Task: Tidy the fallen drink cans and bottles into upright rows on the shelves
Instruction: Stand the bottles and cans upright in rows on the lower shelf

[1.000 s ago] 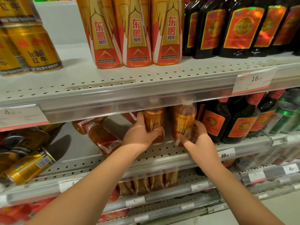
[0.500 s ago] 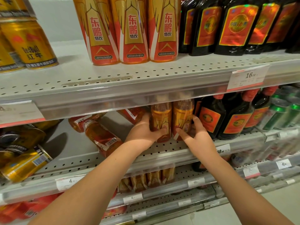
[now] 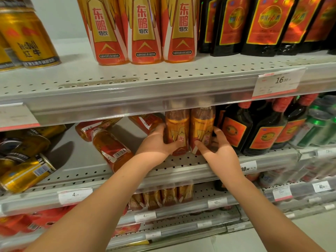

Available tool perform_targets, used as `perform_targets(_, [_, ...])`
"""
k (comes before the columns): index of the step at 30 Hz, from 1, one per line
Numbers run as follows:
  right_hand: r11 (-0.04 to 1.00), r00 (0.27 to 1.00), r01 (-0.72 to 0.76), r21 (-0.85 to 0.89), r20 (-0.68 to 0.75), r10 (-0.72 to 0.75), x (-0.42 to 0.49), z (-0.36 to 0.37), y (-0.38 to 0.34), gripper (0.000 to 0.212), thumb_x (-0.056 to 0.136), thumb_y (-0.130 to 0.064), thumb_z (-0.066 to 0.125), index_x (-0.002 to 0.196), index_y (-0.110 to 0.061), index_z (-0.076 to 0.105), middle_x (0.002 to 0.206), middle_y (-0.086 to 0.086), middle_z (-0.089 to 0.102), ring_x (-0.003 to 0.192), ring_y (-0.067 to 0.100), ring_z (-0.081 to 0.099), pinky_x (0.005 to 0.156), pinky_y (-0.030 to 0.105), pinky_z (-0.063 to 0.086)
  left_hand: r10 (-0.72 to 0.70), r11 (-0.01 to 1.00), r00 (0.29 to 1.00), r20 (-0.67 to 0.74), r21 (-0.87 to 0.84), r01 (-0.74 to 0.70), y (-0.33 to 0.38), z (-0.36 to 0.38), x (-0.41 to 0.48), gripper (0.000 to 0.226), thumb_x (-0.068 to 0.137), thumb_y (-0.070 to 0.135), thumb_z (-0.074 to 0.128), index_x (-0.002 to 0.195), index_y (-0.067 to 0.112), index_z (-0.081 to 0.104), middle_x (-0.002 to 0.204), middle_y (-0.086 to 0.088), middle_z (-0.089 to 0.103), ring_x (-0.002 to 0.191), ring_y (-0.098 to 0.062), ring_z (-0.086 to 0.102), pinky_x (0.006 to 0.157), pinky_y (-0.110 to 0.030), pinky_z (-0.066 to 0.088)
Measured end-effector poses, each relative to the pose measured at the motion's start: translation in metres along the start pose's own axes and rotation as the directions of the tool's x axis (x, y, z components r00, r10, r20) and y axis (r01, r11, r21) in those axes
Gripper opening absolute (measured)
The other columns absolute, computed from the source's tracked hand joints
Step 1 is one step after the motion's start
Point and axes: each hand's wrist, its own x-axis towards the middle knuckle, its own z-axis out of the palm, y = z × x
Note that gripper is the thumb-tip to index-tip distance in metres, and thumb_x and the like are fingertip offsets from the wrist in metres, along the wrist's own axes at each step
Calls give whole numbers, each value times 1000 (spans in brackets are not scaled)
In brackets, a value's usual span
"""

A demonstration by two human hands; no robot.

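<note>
Presently, left hand [image 3: 156, 142]: curled round the left upright bottle [image 3: 177, 131]; thumb lies across the front label, fingers hidden at the bottle's 9 o'clock side.
right hand [image 3: 220, 151]: grips the right upright bottle [image 3: 201, 128]; thumb on the front label, fingers wrapped round the 3 o'clock side.
held pair: two orange drink bottles, standing side by side and touching; caps blurred behind the clear rail of the upper shelf [image 3: 127, 79].
middle shelf [image 3: 181, 164]: white perforated metal; the held pair stands on it near the front edge.
fallen bottle [image 3: 112, 148]: orange, lying on its side at 9 o'clock of the left hand; barcode facing up, cap end toward 11 o'clock.
rear fallen bottles [image 3: 94, 128]: more orange bottles on their sides at 10 to 11 o'clock of the left hand, toward the back of the shelf.
fallen cans [image 3: 27, 171]: gold cans lying on their sides, heaped at the far 9 o'clock end of the middle shelf.
dark bottles [image 3: 234, 131]: upright, red-capped, just beside the right hand at 3 o'clock.
green cans [image 3: 316, 128]: beyond the dark bottles at 3 o'clock; blurred.
upper shelf contents: at 12 o'clock, three tall orange bottles [image 3: 143, 30] upright in a row; upright gold cans [image 3: 31, 42] at 10 o'clock.
price tag [image 3: 278, 82]: reads 16.00, on the upper rail at 2 o'clock.
lower shelf [image 3: 200, 197]: at 6 o'clock; small orange bottles [image 3: 169, 195] upright in a row.
</note>
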Motion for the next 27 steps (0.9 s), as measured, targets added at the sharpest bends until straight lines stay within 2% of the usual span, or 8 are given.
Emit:
perform_targets(7, [998,998,-30,-64,-59,26,-17,-1,-18,75,88,-47,71,150,-27,35,140,4,50,128,21,50,102,43,48,31,996,997,77,76,-37,2,-10,-5,70,83,56,74,142,37,42,119,17,63,101,-5,62,76,-20,48])
perform_targets(12, [985,960,167,-37,-221,-171,-66,8,-45,34,95,-36,58,128,-30,49,119,-18,49,116,-1,47,97,28,42,183,960,982,-57,227,-166,-4,-45,-22,67,93,51,63,151,35,37,131,11,60,117,-10,59,97,-29,50])
perform_targets(15, [941,931,339,-5,-140,-336,-78,24,-71,27,97,-32,54,123,-39,52,117,-31,48,118,-4,49,96,13,39,313,899,925,-217,382,-214,-20,-83,-33,38,99,47,53,130,27,60,94,15,58,95,-15,58,79,-30,45])
perform_targets(18, [932,932,362,-29,-23,-362,-79,51,-94,13,95,-39,48,107,-38,53,103,-22,51,102,1,53,81,13,44,143,883,930,-337,468,34,-51,-117,-33,41,100,56,44,112,21,61,83,6,60,82,-22,61,72,-33,49])
perform_targets(20, [942,946,321,-95,70,-316,-74,78,-110,13,93,-43,47,100,-34,54,95,-12,53,86,3,53,68,21,44,-2,828,948,-319,532,181,-75,-131,-30,59,97,69,37,126,20,52,103,-5,67,90,-26,63,75,-33,46])
perform_targets(22, [925,943,329,-191,118,-311,-62,109,-128,29,93,-34,56,121,-29,59,116,0,58,103,15,57,83,31,50,-173,785,960,-222,557,270,-96,-138,-27,87,87,86,28,145,21,35,122,-6,64,103,-27,63,80,-33,40])
perform_targets(25, [901,961,259,-348,184,-205,-34,144,-149,52,95,-29,60,145,-25,46,144,11,45,132,31,44,105,39,40,-358,891,933,-49,281,356,-117,-137,-21,106,75,94,38,156,28,21,136,-5,59,118,-32,61,102,-44,48])
perform_targets(27, [851,961,267,-453,189,-201,-17,159,-152,52,96,-34,57,146,-22,44,146,13,45,134,32,41,109,40,36,-392,919,920,16,-42,392,-125,-136,-18,106,73,86,57,156,31,18,132,-6,60,106,-31,66,85,-47,61])
